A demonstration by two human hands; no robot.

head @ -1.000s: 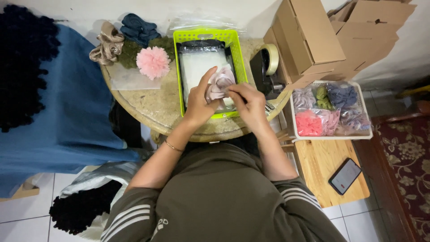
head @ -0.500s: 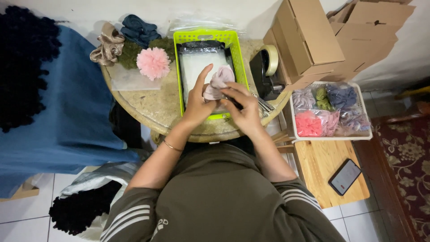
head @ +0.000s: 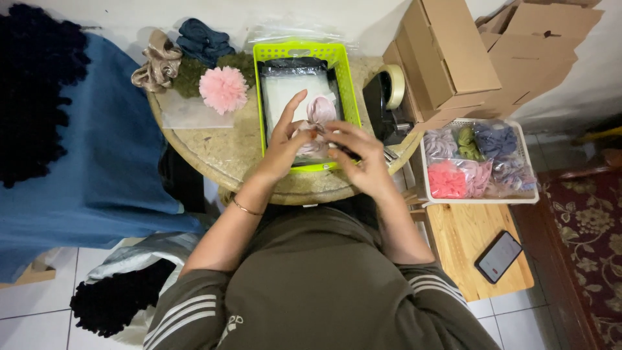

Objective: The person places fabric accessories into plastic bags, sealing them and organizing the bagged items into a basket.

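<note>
Both hands work over the lime-green basket (head: pixel 260 97), which sits at abt 12 o'clock on the round stone table (head: pixel 227 152). The left hand (head: pixel 283 144) has fingers spread, index pointing up toward 12, thumb and other fingers touching the pale pink scrunchie (head: pixel 317 113). The right hand (head: pixel 361 155) comes from 4 o'clock, its fingertips pinched on the lower part of the same scrunchie; so both hands are partly closed on it, not a full fist. The scrunchie is above a clear plastic bag (head: pixel 291 87) w/ white content that lies in the basket, near its front half. I cannot tell if the scrunchie rests on the bag or is lifted a little.

At 10 o'clock from the hands lies a fluffy pink pompom (head: pixel 223 89), just beside a beige scrunchie (head: pixel 154 66), a dark blue scrunchie (head: pixel 202 40) and a dark green one (head: pixel 194 74). At 2 o'clock stands a tape dispenser (head: pixel 383 97), and behind it cardboard boxes (head: pixel 453 52). At 3 o'clock a white tray (head: pixel 479 198) holds bagged scrunchies of several colours. At 5 o'clock a phone (head: pixel 497 256) lies on a wooden stool (head: pixel 466 240). Blue fabric (head: pixel 91 149) is at 9 o'clock.
</note>
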